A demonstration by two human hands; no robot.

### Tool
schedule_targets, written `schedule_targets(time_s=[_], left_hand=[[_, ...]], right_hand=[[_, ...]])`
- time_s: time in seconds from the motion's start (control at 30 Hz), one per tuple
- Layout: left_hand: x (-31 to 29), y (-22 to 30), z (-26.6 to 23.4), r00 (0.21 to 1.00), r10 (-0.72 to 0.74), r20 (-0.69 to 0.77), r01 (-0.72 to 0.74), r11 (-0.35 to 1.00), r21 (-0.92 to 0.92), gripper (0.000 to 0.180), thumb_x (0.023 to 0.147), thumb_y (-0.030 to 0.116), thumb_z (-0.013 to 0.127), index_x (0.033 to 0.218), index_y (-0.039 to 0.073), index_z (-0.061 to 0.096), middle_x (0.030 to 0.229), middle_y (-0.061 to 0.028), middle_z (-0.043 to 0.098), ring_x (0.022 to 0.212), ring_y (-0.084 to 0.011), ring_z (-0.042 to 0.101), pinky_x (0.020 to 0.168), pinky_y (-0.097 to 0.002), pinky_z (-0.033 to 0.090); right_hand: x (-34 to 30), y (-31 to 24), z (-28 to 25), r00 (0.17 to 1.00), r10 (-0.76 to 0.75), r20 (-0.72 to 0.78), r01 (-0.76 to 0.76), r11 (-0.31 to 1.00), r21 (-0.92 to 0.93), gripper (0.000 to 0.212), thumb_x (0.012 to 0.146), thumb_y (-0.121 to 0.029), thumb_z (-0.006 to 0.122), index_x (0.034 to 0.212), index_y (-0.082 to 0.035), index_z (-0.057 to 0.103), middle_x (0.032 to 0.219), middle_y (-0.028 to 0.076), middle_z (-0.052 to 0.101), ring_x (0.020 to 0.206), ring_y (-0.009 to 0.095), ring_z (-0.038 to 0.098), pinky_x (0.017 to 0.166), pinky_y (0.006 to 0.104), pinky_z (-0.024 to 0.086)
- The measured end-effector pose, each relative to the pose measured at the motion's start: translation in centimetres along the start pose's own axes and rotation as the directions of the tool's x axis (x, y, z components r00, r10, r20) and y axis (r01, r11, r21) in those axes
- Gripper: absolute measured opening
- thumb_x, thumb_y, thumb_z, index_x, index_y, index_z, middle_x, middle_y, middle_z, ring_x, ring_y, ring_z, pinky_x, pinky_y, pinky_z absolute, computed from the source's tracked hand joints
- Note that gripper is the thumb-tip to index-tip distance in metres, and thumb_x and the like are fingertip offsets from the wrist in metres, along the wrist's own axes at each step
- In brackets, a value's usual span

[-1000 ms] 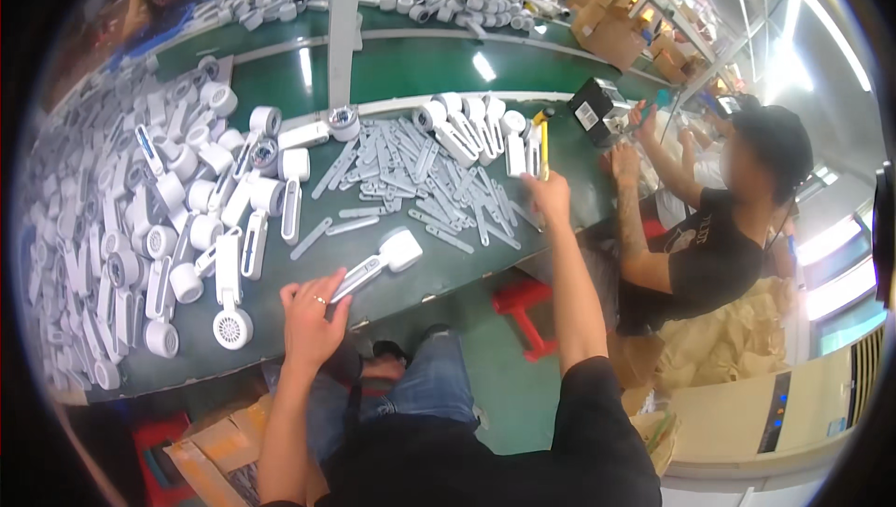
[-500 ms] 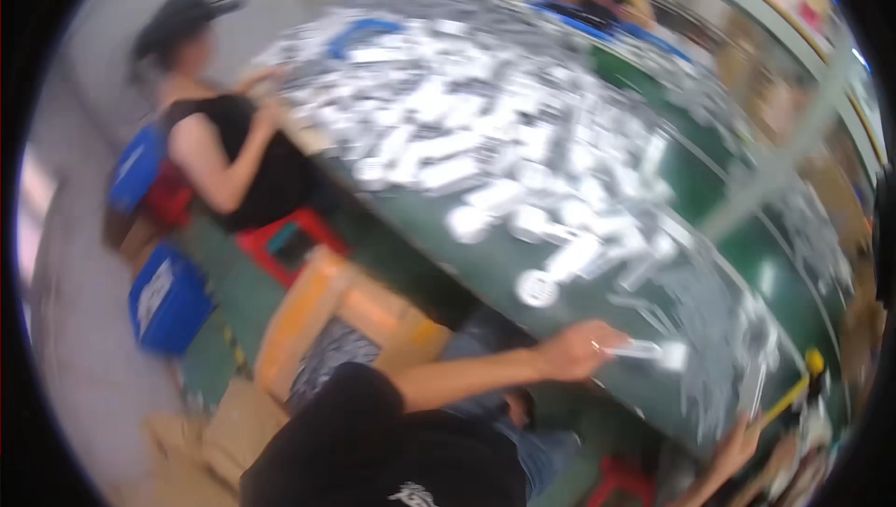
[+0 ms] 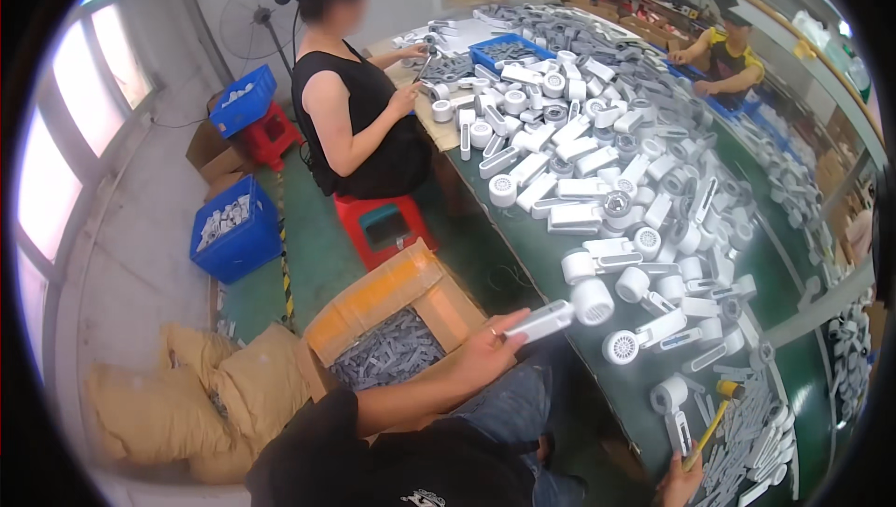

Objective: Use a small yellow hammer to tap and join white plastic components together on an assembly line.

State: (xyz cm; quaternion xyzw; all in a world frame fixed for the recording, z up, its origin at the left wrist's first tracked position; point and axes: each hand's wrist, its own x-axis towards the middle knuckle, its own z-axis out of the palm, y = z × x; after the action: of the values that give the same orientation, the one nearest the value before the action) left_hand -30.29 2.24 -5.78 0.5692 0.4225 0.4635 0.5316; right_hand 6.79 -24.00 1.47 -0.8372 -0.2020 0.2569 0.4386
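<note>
My left hand (image 3: 490, 354) is closed around the handle of a white handheld fan body (image 3: 549, 319). Its round slotted head points right, over the table's near edge. Low at the right, my right hand (image 3: 681, 483) grips the yellow handle of a small mallet (image 3: 713, 428), whose yellow head points away from me. Close beyond that hand is another white fan body (image 3: 676, 412) with an open handle; whether the fingers touch it, I cannot tell. Many white fan bodies (image 3: 579, 187) lie heaped on the green table (image 3: 523, 244).
Grey strips (image 3: 737, 456) lie beside the mallet. An open carton (image 3: 373, 297) of grey parts stands left of my arm, near brown sacks (image 3: 159, 409) and a blue bin (image 3: 238, 236). One co-worker (image 3: 359, 115) sits on a red stool (image 3: 387, 227); another (image 3: 730, 59) works across the table.
The view has turned left and sharpened. My left hand has moved left with the fan body, from above the table to its near edge. My right hand still holds the mallet.
</note>
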Motion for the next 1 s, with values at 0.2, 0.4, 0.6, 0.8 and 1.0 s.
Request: schedule_targets(time_s=[0.2, 0.4, 0.6, 0.8, 1.0], left_hand=[[3.3, -0.3, -2.4, 0.965, -0.173, -0.199, 0.165, 0.985, -0.056, 0.046, 0.107, 0.012, 0.068, 0.152, 0.008, 0.060, 0.119, -0.0031, 0.071, 0.096, -0.0062, 0.062, 0.084, -0.0219, 0.052], [8.5, 1.4, -2.5, 0.960, 0.123, -0.251, -0.136, 0.990, -0.034, 0.050, 0.107, 0.013, 0.068, 0.155, 0.006, 0.056, 0.099, 0.0024, 0.068, 0.082, -0.0029, 0.057, 0.076, -0.0178, 0.045], [13.2, 2.8, -4.0, 0.927, 0.212, -0.310, -0.201, 0.977, 0.068, 0.047, 0.106, 0.016, 0.071, 0.150, 0.004, 0.061, 0.101, 0.0019, 0.069, 0.084, -0.0036, 0.057, 0.077, -0.0197, 0.046], [19.8, 4.8, -4.0, 0.904, 0.324, -0.279, -0.255, 0.933, 0.255, 0.046, 0.104, 0.019, 0.071, 0.148, 0.007, 0.065, 0.098, 0.0008, 0.070, 0.085, -0.0067, 0.057, 0.078, -0.0231, 0.048], [32.7, 6.4, -1.7, 0.869, 0.461, -0.180, -0.319, 0.800, 0.508, 0.050, 0.101, 0.035, 0.074, 0.144, 0.010, 0.068, 0.085, -0.0099, 0.071, 0.077, -0.0136, 0.058, 0.077, -0.0346, 0.051]], right_hand=[[1.4, 4.3, 1.5, 0.998, -0.029, -0.047, 0.037, 0.982, 0.185, 0.043, 0.100, -0.012, 0.067, 0.141, -0.001, 0.059, 0.066, -0.001, 0.052, 0.044, 0.009, 0.046, 0.039, 0.0259, 0.037], [0.1, 3.5, 1.8, 0.997, -0.064, -0.038, 0.071, 0.973, 0.222, 0.045, 0.099, -0.014, 0.072, 0.139, 0.002, 0.061, 0.075, 0.001, 0.058, 0.045, 0.007, 0.044, 0.039, 0.0239, 0.035], [-0.9, 3.2, 1.3, 0.991, -0.070, -0.113, 0.091, 0.976, 0.196, 0.043, 0.099, -0.012, 0.070, 0.139, 0.002, 0.062, 0.077, 0.001, 0.059, 0.046, 0.007, 0.045, 0.041, 0.0237, 0.036], [-0.2, 2.3, 2.3, 0.993, -0.022, -0.115, 0.045, 0.978, 0.202, 0.033, 0.096, -0.008, 0.070, 0.128, -0.001, 0.070, 0.074, -0.003, 0.057, 0.054, 0.006, 0.048, 0.049, 0.0247, 0.036], [-0.8, 1.6, 2.4, 0.989, -0.006, -0.145, 0.034, 0.981, 0.191, 0.033, 0.096, -0.008, 0.072, 0.129, -0.002, 0.071, 0.075, -0.004, 0.057, 0.056, 0.005, 0.047, 0.050, 0.0239, 0.035]])
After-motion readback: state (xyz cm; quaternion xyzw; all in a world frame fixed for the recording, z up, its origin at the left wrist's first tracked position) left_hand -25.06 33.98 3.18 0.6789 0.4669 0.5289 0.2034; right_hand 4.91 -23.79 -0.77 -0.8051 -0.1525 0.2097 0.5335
